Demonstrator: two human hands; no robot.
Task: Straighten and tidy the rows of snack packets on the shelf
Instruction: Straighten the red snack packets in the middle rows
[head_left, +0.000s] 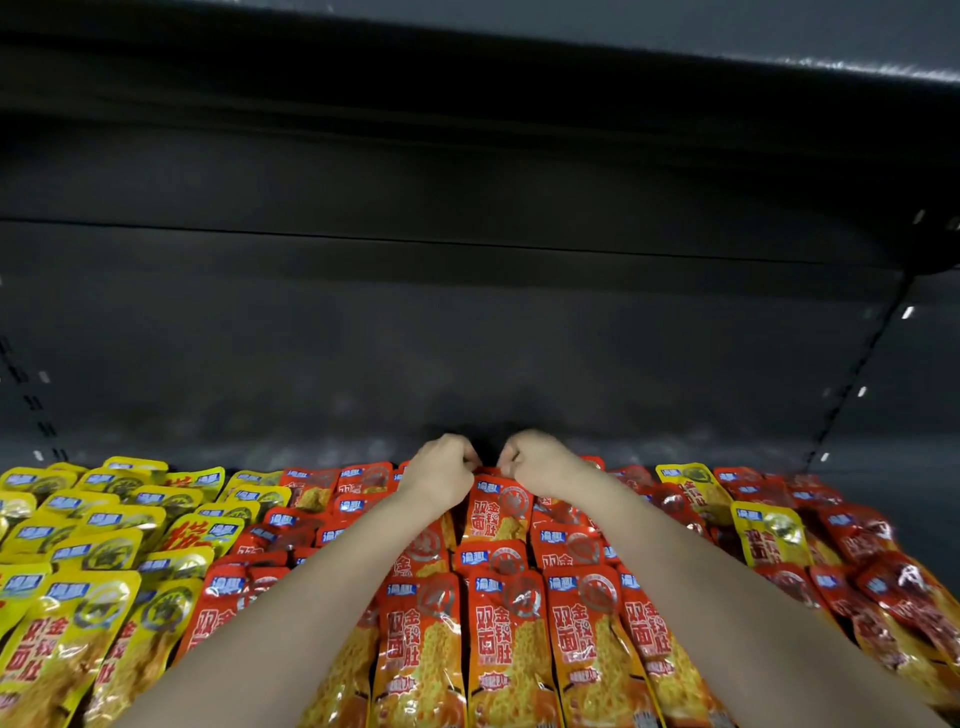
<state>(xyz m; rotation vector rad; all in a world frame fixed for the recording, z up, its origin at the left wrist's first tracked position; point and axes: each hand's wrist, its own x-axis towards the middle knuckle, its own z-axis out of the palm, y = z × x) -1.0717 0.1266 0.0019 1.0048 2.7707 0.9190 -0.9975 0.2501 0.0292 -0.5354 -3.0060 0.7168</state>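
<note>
Head camera is showing our two arms reaching over the snack packets (511, 649) on the dark shelf (675, 441). Our left hand (441, 470) and right hand (540, 465) are meeting at the back row. The fingers of both are curling on the top edge of one red packet (496, 512) and pinching it. Yellow packets (104, 519) are lying in rows at the left, just beside the red ones.
</note>
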